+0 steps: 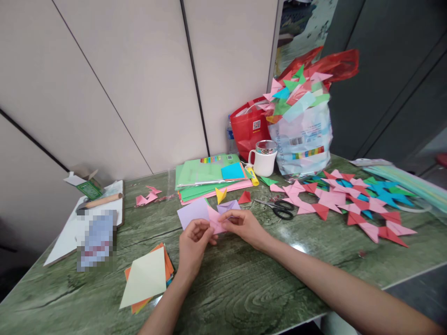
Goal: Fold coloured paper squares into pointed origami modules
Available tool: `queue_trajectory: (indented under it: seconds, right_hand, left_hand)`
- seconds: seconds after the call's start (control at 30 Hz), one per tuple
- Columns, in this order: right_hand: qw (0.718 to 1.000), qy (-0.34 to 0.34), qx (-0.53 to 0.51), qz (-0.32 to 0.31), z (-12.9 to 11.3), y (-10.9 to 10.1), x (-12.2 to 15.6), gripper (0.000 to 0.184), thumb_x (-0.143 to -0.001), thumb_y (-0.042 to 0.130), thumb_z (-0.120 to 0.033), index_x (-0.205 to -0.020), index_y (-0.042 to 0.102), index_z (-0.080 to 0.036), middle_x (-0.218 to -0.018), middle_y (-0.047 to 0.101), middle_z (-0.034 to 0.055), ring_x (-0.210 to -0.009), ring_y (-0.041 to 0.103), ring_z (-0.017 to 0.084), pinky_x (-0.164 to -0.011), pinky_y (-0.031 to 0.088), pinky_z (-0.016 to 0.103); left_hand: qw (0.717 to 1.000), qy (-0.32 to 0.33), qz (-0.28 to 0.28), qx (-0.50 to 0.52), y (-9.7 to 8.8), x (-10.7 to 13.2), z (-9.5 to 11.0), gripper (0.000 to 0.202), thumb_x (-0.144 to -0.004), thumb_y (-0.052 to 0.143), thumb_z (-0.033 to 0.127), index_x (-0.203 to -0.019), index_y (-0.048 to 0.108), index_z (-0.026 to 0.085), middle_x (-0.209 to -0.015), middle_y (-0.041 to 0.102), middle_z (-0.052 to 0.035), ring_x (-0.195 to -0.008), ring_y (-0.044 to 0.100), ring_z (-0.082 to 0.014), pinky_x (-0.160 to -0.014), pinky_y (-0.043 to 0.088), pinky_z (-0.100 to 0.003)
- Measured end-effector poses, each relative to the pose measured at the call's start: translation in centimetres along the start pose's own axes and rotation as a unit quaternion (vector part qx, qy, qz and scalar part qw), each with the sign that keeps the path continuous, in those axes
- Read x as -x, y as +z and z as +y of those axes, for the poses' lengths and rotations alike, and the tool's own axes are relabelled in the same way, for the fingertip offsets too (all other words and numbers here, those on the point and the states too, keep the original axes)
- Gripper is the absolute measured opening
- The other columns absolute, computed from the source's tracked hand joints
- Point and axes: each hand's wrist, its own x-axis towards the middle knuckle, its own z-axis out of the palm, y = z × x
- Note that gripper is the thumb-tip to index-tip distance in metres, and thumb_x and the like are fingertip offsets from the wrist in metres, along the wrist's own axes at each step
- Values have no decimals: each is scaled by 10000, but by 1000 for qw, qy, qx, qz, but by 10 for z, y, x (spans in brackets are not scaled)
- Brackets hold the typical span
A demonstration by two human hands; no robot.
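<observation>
A folded piece of pink paper [215,220] is pinched between my two hands above the table. My left hand [196,239] grips its lower left part, fingers curled. On its right edge, my right hand [243,227] closes with thumb and forefinger. Just behind the hands lie a flat purple paper sheet [192,213] and a folded purple paper piece [228,206]. A folded yellow paper piece [220,195] and a folded red paper piece [245,197] sit a little farther back. Black-handled scissors [282,209] lie to the right of my right hand.
Colored paper squares [145,279] are stacked at front left, and paper packs [209,174] lie by the wall. A white mug [264,160], red bag [249,128] and stuffed plastic bag [303,135] stand behind. Folded paper stars [328,197] spread rightward; a hammer [101,201] rests left.
</observation>
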Motion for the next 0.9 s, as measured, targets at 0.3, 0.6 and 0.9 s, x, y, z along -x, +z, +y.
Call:
queue_trajectory:
  seconds: [0.3,0.6,0.9]
  right_hand:
    - [1000,2,20,-17,0,0,1,261,-620,684,-274,-850,681,-152,-762,661,16,-638,581,129,-622,466,264]
    - [1000,-13,25,10,5,1,0,316,-605,716,-326,-865,680,-149,-759,673,31,-668,608,158,-653,492,296]
    - [977,-147,150,31,-2,1,6,178,-695,670,-327,-812,701,-196,-766,597,42,-684,577,147,-615,503,264]
  left_hand:
    - [997,47,9,-62,0,0,5,194,-574,721,222,-758,687,166,-728,686,-28,-665,613,-158,-636,492,-248]
    - [992,60,23,-106,-4,0,2,169,-607,707,260,-754,716,179,-727,680,-34,-699,590,-169,-660,465,-251]
    - [983,123,41,-133,-4,0,3,58,-624,692,248,-655,709,203,-736,652,-33,-724,589,-166,-665,463,-248]
